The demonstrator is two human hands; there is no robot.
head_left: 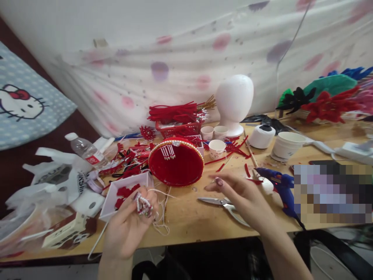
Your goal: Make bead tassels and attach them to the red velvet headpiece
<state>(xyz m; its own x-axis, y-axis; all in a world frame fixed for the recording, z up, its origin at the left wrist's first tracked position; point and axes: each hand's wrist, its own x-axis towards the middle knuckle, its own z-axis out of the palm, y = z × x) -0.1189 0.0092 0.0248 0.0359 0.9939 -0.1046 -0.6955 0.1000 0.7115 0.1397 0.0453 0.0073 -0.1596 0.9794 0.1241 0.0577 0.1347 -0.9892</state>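
My left hand (128,225) is closed around a small bunch of white beads (143,206), with white thread (161,223) trailing from it onto the table. My right hand (239,194) hovers over scissors (214,200) with pale handles; its thumb and forefinger are close together, and whether anything thin lies between them is too small to tell. Between and beyond the hands a round red velvet piece (183,169) stands tilted, edged with pearls and gold, with a short bead fringe. A white box (109,198) of red pieces sits behind my left hand.
A blue glue gun (284,186) lies at the right beside a pixelated area. Behind stand paper cups (217,149), a thread cone (262,137), a white foam head (235,99) and a red basket (180,129). Plastic bags (58,175) and a bottle (84,149) crowd the left.
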